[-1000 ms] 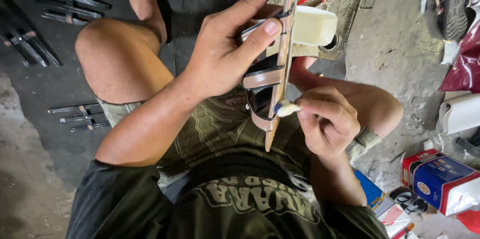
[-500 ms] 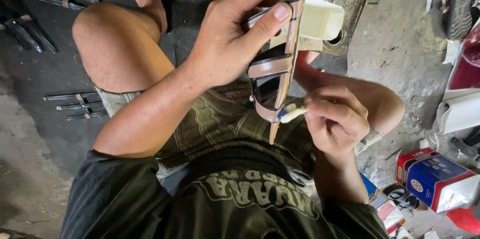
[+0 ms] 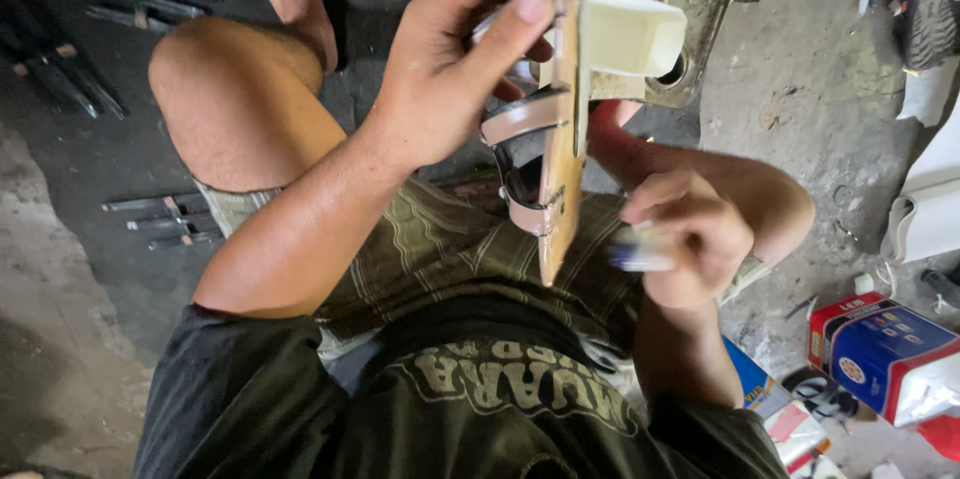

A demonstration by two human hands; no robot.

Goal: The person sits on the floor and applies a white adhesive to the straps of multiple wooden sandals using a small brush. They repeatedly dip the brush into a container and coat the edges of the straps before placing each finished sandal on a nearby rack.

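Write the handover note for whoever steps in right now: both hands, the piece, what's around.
Left hand: fingers clamped on the thin wooden strip, held edge-on over the lap, with metal bands on its left face.
Right hand: closed on a small blurred tool beside the strip's lower end, not touching it.
White plastic container behind the strip; dark rods on the floor to the left.
Done or left: cannot tell.
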